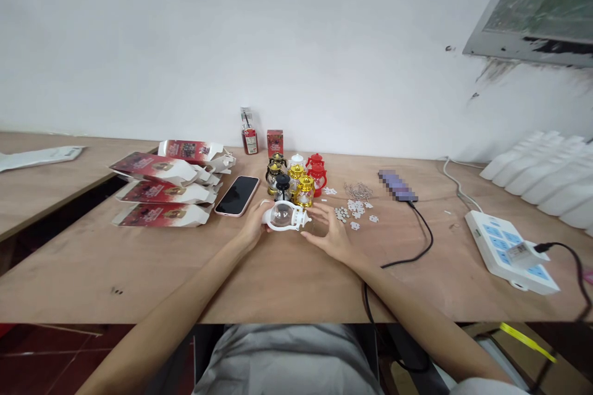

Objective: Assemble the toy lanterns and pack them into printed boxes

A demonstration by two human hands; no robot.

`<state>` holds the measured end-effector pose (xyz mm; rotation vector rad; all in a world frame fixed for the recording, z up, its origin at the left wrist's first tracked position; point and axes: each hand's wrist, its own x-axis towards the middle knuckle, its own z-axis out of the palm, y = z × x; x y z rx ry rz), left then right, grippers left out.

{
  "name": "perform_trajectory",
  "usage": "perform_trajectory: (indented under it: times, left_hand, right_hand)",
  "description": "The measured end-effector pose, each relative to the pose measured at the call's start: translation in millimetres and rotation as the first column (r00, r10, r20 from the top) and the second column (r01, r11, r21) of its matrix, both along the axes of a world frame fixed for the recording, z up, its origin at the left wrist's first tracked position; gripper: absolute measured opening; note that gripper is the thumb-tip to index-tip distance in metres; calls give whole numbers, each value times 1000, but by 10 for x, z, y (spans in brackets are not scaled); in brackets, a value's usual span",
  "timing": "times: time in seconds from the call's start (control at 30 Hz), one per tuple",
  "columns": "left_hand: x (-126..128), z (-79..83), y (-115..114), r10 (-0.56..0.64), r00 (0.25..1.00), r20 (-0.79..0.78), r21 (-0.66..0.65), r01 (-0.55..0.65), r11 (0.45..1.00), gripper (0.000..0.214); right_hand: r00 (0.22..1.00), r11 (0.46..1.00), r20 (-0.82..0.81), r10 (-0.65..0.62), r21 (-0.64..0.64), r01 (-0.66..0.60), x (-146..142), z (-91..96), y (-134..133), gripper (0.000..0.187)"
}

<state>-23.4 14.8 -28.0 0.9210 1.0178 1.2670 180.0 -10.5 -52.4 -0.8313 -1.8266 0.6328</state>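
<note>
— Over the desk (287, 287), where was the white lantern (281, 215)?
— Near the middle, tipped on its side, base end to the left, cap to the right, just in front of the lantern cluster (282, 188).
— Left hand (254, 223)?
— Grasping it, fingers and thumb wrapped around the base end.
— And the right hand (332, 236)?
— Partly open. Thumb and fingers were spread and curved about the cap end, gap visible between them. Couldn't tell whether any fingertip pressed on the cap.
— Nearby stuff?
— Black, gold, white and red lanterns stood upright in that cluster. Right of them lay thin metallic bits (357, 191), small round discs (341, 215) and flat white pieces (356, 207); the discs were nearest the right hand. A pink-edged phone (237, 195) lay left of the left hand, screen dark.
— Further out?
— Red printed boxes (160, 192) overlapped beyond that phone. On the right, a pixelated phone (397, 185) had a black cable (428, 241) attached, with a white power strip (488, 254) past it.
</note>
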Motion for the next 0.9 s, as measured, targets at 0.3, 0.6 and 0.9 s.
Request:
perform_trajectory:
  times: [0.3,0.6,0.9]
  left_hand:
    - [-14,5,24,-27,999,37,-56,29,998,30]
    - [-5,40,-11,-62,997,50,-86,66,994,28]
    - [6,28,-12,-88,993,76,-40,92,995,27]
  right_hand:
    - [1000,998,2,-26,60,26,25,-51,50,65]
    - [999,999,-42,31,8,-31,19,-25,24,65]
    - [997,997,-74,10,-69,-15,-8,0,22,67]
